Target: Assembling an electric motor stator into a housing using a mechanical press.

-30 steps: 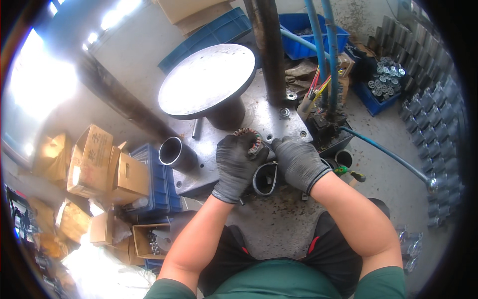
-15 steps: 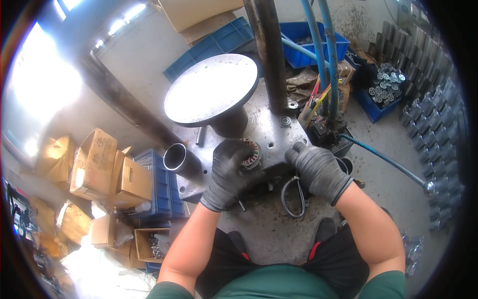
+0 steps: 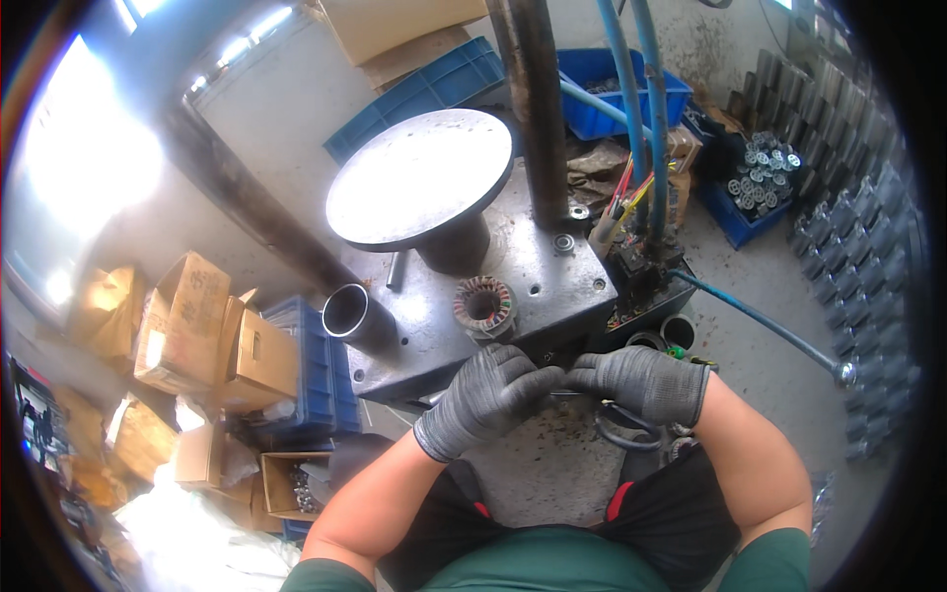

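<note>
Both my gloved hands, left hand [image 3: 485, 397] and right hand [image 3: 643, 383], fingertips together just below stator core [image 3: 483, 304]; whether anything is gripped, cannot tell.

Grey knit gloves, green shirt

The left hand [image 3: 485, 397] and right hand [image 3: 641, 382] wore grey ribbed-cuff work gloves; forearms were bare, sleeves green, trousers dark with red trim.

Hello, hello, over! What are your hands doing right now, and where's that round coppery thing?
Left hand and right hand gloved, fingertips meeting at the plate's front edge. Grip unclear. Wound ring sits alone on the metal plate, just beyond. Nothing between.
</note>
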